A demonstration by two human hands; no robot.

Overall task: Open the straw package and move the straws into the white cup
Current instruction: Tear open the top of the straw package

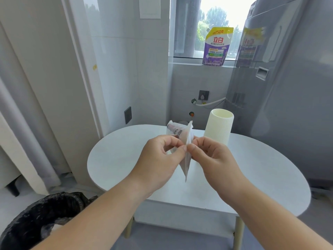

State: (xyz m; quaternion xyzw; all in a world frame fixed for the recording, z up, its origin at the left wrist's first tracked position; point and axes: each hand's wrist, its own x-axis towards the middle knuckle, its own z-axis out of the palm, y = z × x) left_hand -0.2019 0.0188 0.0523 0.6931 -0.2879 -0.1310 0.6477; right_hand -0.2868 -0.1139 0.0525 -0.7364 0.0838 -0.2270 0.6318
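I hold a translucent white straw package edge-on above the oval white table. My left hand pinches its left side with thumb and fingers. My right hand pinches the right side, thumb tips almost meeting at the package's near edge. The package's lower corner hangs down between my wrists. The straws inside are hidden. A tall ribbed white cup stands upright on the table's far side, just behind my right hand, its mouth showing nothing inside.
A bin lined with a black bag stands on the floor at the lower left. A grey appliance rises to the right of the table. A purple detergent pouch sits on the window sill.
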